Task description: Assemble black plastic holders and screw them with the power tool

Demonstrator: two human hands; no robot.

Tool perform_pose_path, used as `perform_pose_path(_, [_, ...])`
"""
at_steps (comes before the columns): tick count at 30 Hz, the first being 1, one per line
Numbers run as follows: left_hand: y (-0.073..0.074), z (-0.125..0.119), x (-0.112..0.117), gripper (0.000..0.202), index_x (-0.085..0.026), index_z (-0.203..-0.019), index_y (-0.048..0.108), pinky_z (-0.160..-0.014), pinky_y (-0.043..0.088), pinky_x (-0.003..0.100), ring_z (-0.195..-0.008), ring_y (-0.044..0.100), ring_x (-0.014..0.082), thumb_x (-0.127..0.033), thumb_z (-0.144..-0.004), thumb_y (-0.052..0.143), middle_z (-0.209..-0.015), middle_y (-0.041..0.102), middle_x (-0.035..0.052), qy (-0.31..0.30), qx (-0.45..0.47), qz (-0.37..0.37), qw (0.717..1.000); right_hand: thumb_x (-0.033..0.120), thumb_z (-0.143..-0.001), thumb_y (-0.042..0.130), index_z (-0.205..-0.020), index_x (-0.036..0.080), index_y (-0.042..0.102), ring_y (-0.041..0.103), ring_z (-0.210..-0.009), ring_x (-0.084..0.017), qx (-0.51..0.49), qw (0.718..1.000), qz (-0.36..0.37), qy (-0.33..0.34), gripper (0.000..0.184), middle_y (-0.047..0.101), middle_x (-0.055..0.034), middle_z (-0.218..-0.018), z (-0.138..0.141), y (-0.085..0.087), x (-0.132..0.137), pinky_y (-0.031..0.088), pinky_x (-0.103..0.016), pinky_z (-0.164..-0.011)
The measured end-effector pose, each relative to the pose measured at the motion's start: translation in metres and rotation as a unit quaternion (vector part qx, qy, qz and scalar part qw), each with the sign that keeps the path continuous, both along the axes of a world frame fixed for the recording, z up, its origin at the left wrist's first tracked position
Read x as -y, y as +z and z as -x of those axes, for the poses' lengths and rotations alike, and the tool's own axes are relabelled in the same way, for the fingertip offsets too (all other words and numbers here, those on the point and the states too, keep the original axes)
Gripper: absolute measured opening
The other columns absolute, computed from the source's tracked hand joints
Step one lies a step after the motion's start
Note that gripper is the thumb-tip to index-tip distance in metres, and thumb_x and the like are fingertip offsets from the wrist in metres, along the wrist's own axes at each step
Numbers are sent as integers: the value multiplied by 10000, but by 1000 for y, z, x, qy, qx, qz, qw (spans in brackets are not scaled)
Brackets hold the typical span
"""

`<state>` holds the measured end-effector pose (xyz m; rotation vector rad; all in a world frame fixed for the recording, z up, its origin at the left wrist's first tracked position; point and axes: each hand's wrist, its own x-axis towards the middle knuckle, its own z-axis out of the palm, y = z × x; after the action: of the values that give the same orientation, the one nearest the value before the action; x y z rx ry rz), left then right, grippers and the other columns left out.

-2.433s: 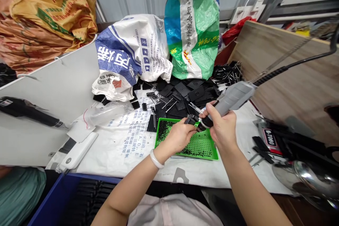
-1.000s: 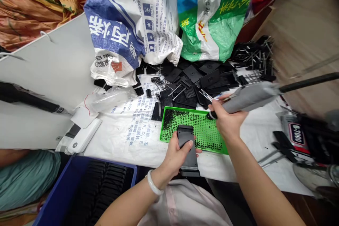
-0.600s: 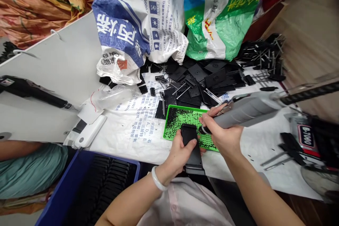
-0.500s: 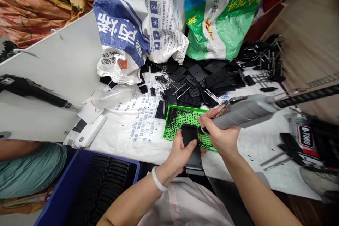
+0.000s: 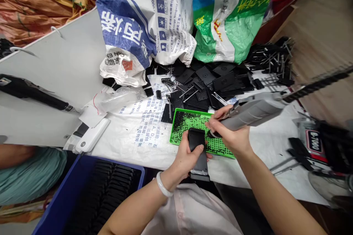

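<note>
Left hand (image 5: pixel 183 159) grips a black plastic piece (image 5: pixel 196 150) over the green tray's (image 5: pixel 172 126) near edge; right hand (image 5: pixel 228 136) holds a grey power tool (image 5: pixel 253 114), tip just beside the piece. White printed sheet (image 5: pixel 138 154) underneath, loose black plates (image 5: pixel 220 82) behind, blue bin (image 5: pixel 113 163) nearby. Piece looks long, flat, matte.

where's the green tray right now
The green tray sits on the white sheet, head view, below the black parts pile, under the left hand's black plate and the right hand's grey rotary tool.
</note>
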<state>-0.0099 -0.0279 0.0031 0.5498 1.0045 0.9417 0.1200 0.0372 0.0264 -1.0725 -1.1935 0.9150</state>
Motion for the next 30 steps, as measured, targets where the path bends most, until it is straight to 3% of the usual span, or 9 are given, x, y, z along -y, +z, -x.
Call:
perform_pose_path(5, [-2,2,-1,738,-324,-1360,217,-518,494,274,-632,697,189,-341,-789,686,-1168,643,111,-3,8,-17,1000,225,-694,752,-807,192,582,568,-607,-154,46,991,2,-124,207,566,22,-709,0,-18,0,531,-372,-697])
perform_pose_path(11, [-5,0,-1,708,-322,-1341,248,-524,495,285,-627,694,190,-351,-785,685,-1174,639,114,-2,7,-17,1000,215,-668,754,-746,203,567,570,-659,-158,66,986,8,-151,203,572,17,-728,3,-30,0,519,-354,-705])
perform_pose_path(15, [-6,0,-1,728,-325,-1347,240,-522,500,285,-625,690,186,-352,-776,691,-1152,646,106,1,5,-9,1000,226,-675,758,-767,209,591,562,-616,-144,64,989,5,-134,191,569,25,-709,2,-18,0,533,-343,-677])
perform_pose_path(20, [-5,-1,-1,738,-318,-1347,246,-534,517,304,-608,683,183,-354,-765,699,-1134,649,103,5,15,-9,1000,216,-710,760,-814,220,564,518,-511,-118,-62,992,-42,-105,222,529,54,-651,16,17,3,564,-353,-643])
perform_pose_path(22, [-4,-2,-1,721,-312,-1336,259,-516,516,300,-573,672,173,-343,-764,697,-1115,652,95,7,11,-14,1000,227,-726,753,-823,223,561,532,-531,-127,-59,995,-35,-72,216,542,43,-671,27,26,6,577,-377,-675])
perform_pose_path(30, [-8,-4,-2,683,-293,-1333,322,-560,560,347,-688,688,210,-272,-753,682,-1149,625,92,31,-22,-38,999,330,-720,756,-834,226,562,582,-636,-166,-19,997,-13,-75,247,576,5,-754,50,12,1,589,-403,-723])
